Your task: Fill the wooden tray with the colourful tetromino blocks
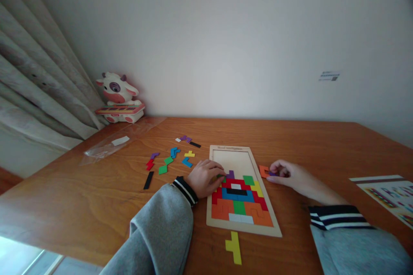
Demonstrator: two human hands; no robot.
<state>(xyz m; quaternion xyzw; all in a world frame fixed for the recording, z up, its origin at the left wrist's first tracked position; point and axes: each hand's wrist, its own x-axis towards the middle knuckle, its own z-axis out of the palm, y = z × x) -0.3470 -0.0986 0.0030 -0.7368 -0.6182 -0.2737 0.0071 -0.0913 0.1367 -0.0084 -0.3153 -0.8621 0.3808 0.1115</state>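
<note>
A wooden block puzzle board lies flat on the table, its lower part filled with coloured pieces and its upper part bare. My left hand rests over the board's left edge, fingers curled together on a green puzzle piece that they partly hide. Beside their tips is a purple piece in the board. To the right of the board, my right hand pinches a purple puzzle piece, mostly covered by the fingers. An orange piece lies just left of that hand, against the board's edge.
Several loose pieces lie left of the board, including a black bar and a green piece. A yellow piece sits in front. Further off are a plastic bag and a cow toy. A printed sheet lies right.
</note>
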